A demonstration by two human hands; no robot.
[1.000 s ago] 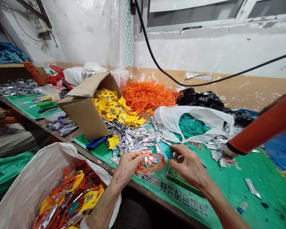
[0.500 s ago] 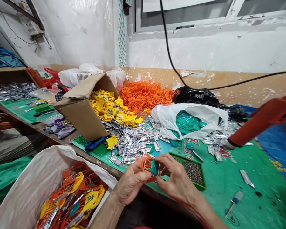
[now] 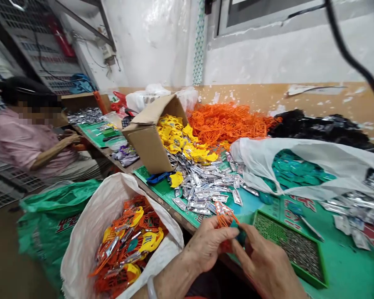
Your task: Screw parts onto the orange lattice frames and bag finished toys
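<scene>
My left hand [image 3: 205, 245] is closed around an orange plastic lattice piece [image 3: 223, 211], its thumb pressed along the near side. A teal plastic piece [image 3: 241, 236] sits against the orange one, and the fingers of my right hand [image 3: 268, 257] pinch it. Where the two pieces meet is partly covered by my fingers. Both hands are over the table's front edge. Just right of them lies a green tray [image 3: 310, 279] of small metal parts. Beyond them spreads a pile of flat silvery pieces [image 3: 202, 187].
A white sack [image 3: 77, 253] of orange and yellow assemblies stands at left, beside a green bag [image 3: 46, 224]. Behind are a tipped cardboard box [image 3: 143, 143], yellow pieces [image 3: 174, 133], an orange heap [image 3: 227, 120] and a white bag [image 3: 252, 166] of teal pieces. A co-worker [image 3: 34, 141] sits at far left.
The view has swung left, bringing the co-worker into sight and taking the hanging red tool out. My hands still hold the orange and teal pieces, now with my right fingers covering more of the teal.
</scene>
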